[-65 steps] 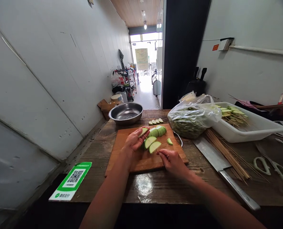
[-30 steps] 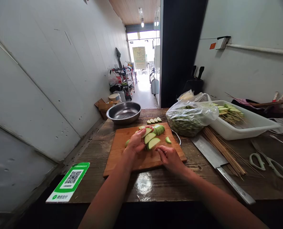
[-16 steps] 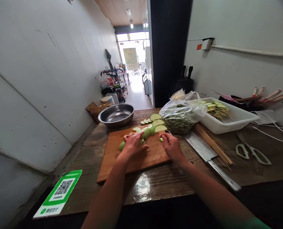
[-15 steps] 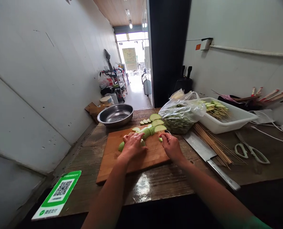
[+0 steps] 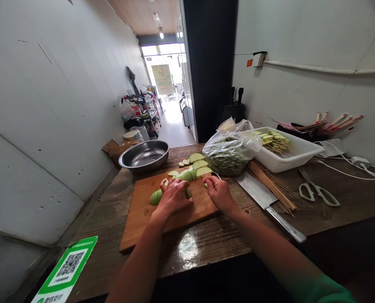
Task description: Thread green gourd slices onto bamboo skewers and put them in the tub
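And down comes my left hand, fingers spread over the zucchini on the cutting board, grip unclear, while my right hand, pinching the skewer, has swung three slices out past the board's far edge, seemingly threaded.

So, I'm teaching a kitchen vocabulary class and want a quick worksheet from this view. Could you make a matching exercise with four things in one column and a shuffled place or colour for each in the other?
Column 1
1. Left hand
2. Cleaver
3. Steel basin
4. QR code card

Column 2
A. Green and white
B. Beside a bundle of bamboo skewers
C. On the table, beyond the cutting board
D. At the zucchini-like slices on the cutting board

Right pairs: 1-D, 2-B, 3-C, 4-A
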The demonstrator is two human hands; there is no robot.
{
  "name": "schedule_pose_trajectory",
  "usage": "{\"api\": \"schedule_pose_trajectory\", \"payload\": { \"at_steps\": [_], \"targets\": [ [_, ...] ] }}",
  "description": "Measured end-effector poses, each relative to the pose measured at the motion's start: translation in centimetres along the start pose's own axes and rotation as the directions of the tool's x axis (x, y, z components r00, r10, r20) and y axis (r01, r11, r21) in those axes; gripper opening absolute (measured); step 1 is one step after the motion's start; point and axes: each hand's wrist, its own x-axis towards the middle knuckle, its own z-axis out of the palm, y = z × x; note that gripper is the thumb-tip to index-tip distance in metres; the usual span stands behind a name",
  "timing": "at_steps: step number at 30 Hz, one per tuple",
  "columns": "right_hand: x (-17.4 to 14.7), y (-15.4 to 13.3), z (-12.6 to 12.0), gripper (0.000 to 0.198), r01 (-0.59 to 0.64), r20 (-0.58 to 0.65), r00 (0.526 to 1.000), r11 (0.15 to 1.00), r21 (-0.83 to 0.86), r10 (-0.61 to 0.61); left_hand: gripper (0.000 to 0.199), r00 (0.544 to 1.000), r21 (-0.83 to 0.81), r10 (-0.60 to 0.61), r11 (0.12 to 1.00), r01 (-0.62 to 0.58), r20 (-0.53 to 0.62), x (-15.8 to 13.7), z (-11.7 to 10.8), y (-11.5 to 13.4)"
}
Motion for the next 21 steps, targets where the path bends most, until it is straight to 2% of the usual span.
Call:
{"api": "schedule_pose_trajectory", "payload": {
  "at_steps": [2,4,6,8,11,14,17,21],
  "targets": [
    [0.1,-0.1,0.0,0.028,-0.01,-0.002,1.0,1.0,-0.011,0.01,0.038,0.999,-0.174,-0.036,0.984,0.033,-0.017,0.3,-0.5,0.9],
    [0.1,-0.2,-0.1,0.029,-0.008,-0.004,1.0,1.0,-0.01,0.008,0.043,0.995,-0.456,-0.1,0.887,0.077,-0.028,0.6,-0.9,1.4],
    [0.1,-0.2,-0.1,0.029,0.005,-0.001,1.0,1.0,0.004,-0.005,0.049,0.981,-0.75,-0.194,0.648,0.131,0.004,0.9,-1.3,1.4],
    [0.0,-0.2,-0.1,0.028,0.021,0.012,1.0,1.0,0.02,-0.022,0.054,0.959,-0.915,-0.274,0.364,0.174,0.074,1.1,-1.5,1.0],
    [-0.2,-0.1,0.1,0.027,0.055,0.051,0.997,0.997,0.051,-0.058,0.051,0.933,-0.977,-0.307,0.039,0.208,0.186,1.3,-1.7,-0.2],
    [-0.5,-0.4,0.2,0.026,0.092,0.102,0.99,0.993,0.078,-0.1,0.039,0.907,-0.945,-0.285,-0.2,0.26,0.31,1.6,-2.0,-1.6],
    [-1.0,-1.2,0.0,0.025,0.119,0.191,0.972,0.988,0.101,-0.136,0.034,0.873,-0.905,-0.319,-0.336,0.26,0.369,1.8,-2.3,-2.7],
    [-1.7,-2.0,-0.1,0.024,0.184,0.304,0.928,0.975,0.126,-0.215,0.04,0.842,-0.897,-0.417,-0.412,0.161,0.343,1.9,-2.7,-3.4]
  ]
}}
